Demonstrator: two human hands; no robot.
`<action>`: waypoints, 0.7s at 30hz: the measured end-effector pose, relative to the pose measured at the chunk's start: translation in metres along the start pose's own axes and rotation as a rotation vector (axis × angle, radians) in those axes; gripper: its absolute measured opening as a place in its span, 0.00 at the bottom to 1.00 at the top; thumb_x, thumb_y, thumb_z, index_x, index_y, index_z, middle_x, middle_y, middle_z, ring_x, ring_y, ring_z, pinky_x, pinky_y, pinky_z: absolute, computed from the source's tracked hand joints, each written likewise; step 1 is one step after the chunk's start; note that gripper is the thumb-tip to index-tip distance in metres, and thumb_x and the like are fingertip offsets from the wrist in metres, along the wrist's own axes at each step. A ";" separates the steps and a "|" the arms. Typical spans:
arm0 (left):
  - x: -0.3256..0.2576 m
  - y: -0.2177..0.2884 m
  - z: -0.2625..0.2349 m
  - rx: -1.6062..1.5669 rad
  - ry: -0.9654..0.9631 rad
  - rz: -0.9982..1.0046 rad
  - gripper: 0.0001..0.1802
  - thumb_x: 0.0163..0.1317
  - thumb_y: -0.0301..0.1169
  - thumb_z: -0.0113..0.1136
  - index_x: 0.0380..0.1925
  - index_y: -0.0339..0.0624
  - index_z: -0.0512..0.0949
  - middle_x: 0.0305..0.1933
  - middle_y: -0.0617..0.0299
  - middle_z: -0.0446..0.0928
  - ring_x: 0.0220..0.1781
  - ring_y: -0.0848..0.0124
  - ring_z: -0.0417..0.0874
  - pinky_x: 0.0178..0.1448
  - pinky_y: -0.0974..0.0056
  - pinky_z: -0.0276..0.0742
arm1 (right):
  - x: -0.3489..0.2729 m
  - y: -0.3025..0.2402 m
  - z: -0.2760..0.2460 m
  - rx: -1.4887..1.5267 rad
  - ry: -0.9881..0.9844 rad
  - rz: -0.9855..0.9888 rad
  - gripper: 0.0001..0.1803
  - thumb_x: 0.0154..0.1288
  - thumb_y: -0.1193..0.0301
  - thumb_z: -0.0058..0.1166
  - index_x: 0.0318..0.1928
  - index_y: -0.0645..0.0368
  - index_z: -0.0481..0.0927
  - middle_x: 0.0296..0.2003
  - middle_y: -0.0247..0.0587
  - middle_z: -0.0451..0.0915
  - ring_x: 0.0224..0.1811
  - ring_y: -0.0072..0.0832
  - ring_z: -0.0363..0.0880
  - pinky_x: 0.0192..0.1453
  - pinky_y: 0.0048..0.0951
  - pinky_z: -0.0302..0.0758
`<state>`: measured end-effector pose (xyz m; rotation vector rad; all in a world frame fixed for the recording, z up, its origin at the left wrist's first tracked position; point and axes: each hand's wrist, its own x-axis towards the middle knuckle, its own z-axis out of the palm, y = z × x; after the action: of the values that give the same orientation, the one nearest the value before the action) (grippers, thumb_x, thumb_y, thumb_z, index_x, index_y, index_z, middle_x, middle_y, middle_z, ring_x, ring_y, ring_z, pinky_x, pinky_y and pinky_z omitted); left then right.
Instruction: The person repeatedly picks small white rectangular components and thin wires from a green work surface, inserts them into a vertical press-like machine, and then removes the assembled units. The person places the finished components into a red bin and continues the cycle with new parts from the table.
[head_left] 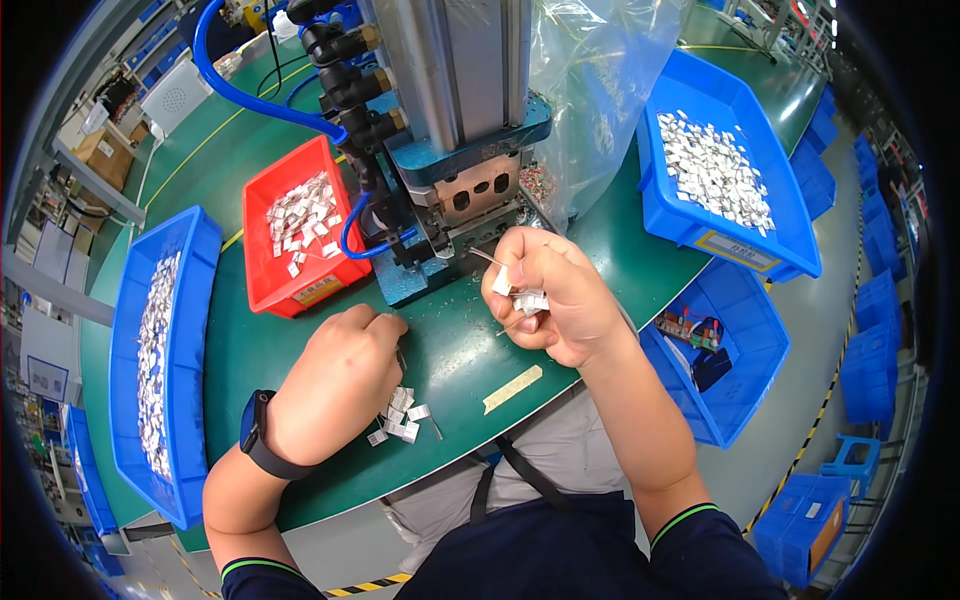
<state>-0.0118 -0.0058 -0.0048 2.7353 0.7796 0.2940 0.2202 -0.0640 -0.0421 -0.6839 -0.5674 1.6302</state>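
Feeding looks like the step in hand: your right hand [555, 295] is closed on a small bunch of white tabs [528, 300], one wired tab [500, 280] pinched forward just in front of the press [462, 190]. Your left hand [345, 375] rests on the green worktop [450, 350], curled into a closed grip over the loose pile of tabs [400, 412] beside it. Next, I'd judge, you need to line that tab squarely with the die slots and keep your fingertips out.
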 end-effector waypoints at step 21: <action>0.015 -0.006 -0.009 -0.909 -0.108 -0.348 0.19 0.65 0.21 0.59 0.54 0.25 0.72 0.40 0.60 0.79 0.41 0.75 0.82 0.48 0.70 0.79 | -0.003 -0.001 0.003 0.041 -0.046 -0.085 0.08 0.59 0.79 0.53 0.30 0.55 0.67 0.24 0.41 0.77 0.16 0.15 0.62 0.14 0.14 0.53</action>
<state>-0.0043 0.0093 0.0034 1.7253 0.8093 0.3174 0.2190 -0.0669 -0.0384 -0.5857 -0.5876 1.5770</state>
